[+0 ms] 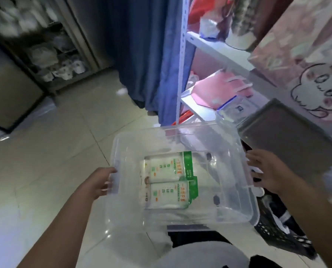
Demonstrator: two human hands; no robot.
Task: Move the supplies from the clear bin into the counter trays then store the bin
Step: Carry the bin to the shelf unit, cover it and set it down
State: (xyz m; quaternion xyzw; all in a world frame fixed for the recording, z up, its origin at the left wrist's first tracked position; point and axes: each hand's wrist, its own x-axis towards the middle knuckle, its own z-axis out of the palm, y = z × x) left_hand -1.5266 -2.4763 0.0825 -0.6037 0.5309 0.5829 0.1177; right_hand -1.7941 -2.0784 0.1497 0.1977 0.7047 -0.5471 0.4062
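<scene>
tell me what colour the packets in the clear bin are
White with green edging and print, two packets lying flat in the clear bin; the head view shows them.

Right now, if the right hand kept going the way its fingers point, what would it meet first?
The right hand points leftward at the near right rim of the clear bin, and its fingers look already at or on that rim. So the bin wall comes first, though whether they are actually touching is hard to judge.

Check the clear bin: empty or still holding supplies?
Not empty. Two white-and-green packets lie flat side by side on the floor of the bin; the rest of it is bare. No lid on. Left hand and right hand hold its sides.
</scene>
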